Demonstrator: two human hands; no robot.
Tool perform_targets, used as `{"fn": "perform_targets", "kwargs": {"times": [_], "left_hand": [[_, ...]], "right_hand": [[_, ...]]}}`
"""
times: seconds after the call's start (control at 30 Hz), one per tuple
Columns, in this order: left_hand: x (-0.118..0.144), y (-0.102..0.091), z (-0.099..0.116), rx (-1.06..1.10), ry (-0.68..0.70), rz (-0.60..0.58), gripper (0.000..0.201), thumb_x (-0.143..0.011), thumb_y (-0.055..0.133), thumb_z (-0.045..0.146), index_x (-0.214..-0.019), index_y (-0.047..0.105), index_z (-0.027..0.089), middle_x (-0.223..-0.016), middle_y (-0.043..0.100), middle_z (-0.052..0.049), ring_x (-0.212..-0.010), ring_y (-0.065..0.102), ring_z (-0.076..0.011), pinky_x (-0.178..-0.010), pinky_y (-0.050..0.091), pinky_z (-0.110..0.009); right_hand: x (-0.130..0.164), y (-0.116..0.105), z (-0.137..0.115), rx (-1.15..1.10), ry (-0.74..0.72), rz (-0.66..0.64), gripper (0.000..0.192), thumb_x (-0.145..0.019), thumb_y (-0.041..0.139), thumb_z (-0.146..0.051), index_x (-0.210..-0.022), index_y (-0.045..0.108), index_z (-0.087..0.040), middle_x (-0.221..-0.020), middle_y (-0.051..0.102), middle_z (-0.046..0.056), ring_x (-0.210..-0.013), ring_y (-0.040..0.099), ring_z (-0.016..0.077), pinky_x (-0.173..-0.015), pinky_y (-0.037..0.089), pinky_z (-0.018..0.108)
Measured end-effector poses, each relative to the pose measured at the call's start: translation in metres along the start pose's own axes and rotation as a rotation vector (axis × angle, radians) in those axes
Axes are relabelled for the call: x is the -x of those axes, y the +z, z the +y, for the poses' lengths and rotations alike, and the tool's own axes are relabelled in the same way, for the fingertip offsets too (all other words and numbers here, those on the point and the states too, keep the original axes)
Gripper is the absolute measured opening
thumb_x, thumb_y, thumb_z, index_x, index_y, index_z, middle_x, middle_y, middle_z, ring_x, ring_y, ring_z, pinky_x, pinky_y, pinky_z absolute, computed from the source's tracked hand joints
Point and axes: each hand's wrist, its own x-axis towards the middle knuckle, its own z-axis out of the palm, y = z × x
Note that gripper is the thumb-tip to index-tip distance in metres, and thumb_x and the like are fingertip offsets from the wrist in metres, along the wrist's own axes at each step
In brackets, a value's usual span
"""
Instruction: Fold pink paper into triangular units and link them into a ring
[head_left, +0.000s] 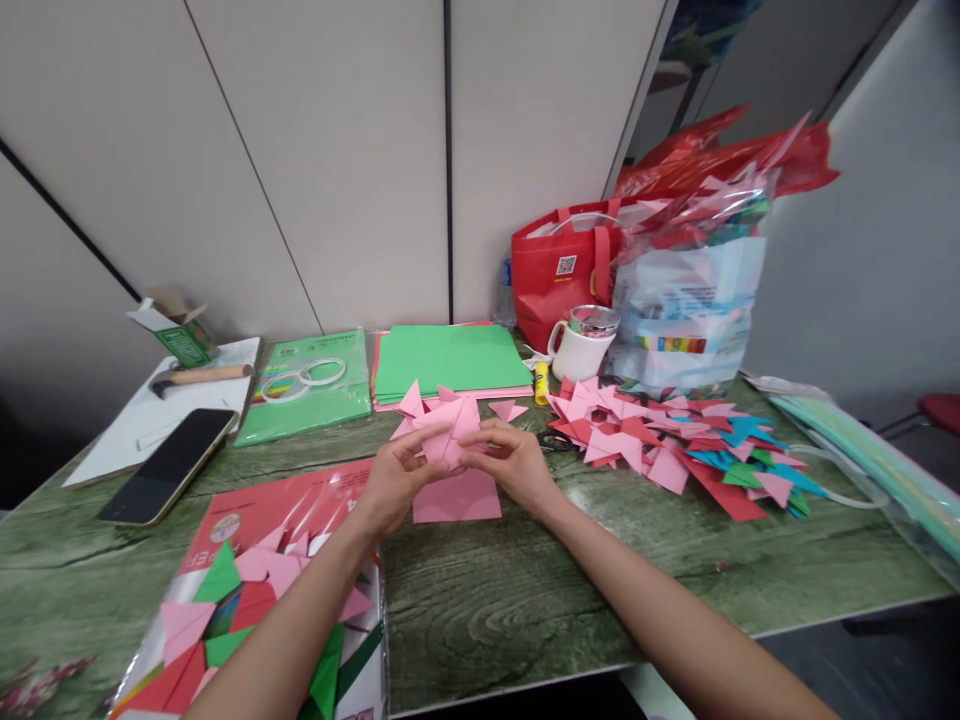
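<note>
Both hands hold a pink sheet of folded paper (pixel 457 412) up over the middle of the table. My left hand (pixel 401 472) pinches its left side, and my right hand (pixel 514 458) grips its right side with thumb and fingers. Below it, a flat pink paper rectangle (pixel 457 500) lies on the wood-grain table. Several pink folded pieces (pixel 411 402) sit just behind the hands, partly hidden by the held paper. To the right spreads a heap of pink, red, blue and green folded paper pieces (pixel 622 430).
A stack of green paper (pixel 450 358) lies behind the hands, beside a yellow glue stick (pixel 541 383) and a white mug (pixel 581 350). Bags (pixel 686 310) stand at back right. Left are a phone (pixel 169 468), a hammer (pixel 202 375) and a paper pack (pixel 292 500) covered with folded pieces.
</note>
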Motion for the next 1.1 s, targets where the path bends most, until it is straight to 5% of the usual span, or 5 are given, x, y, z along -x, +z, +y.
{"fn": "perform_targets", "kwargs": {"times": [0.43, 1.1], "left_hand": [[0.0, -0.0013, -0.0006, -0.272, 0.071, 0.08, 0.048, -0.06, 0.073, 0.024, -0.105, 0.062, 0.012, -0.049, 0.031, 0.008, -0.045, 0.023, -0.0037, -0.041, 0.02, -0.018], [-0.0013, -0.0029, -0.0039, -0.137, 0.023, 0.039, 0.038, -0.067, 0.067, 0.03, -0.102, 0.063, 0.015, -0.069, 0.059, -0.001, -0.062, 0.05, -0.0099, -0.058, 0.041, -0.022]], "right_hand": [[-0.0011, -0.0008, -0.0048, 0.038, -0.015, 0.008, 0.015, -0.064, 0.071, -0.024, -0.078, 0.07, -0.019, -0.074, 0.059, 0.003, -0.069, 0.054, 0.0131, -0.056, 0.043, 0.023], [-0.0011, 0.0001, -0.0029, -0.025, 0.022, 0.012, 0.016, -0.063, 0.071, -0.027, -0.076, 0.07, -0.019, -0.075, 0.06, 0.004, -0.067, 0.056, 0.0131, -0.055, 0.047, 0.023]]}}
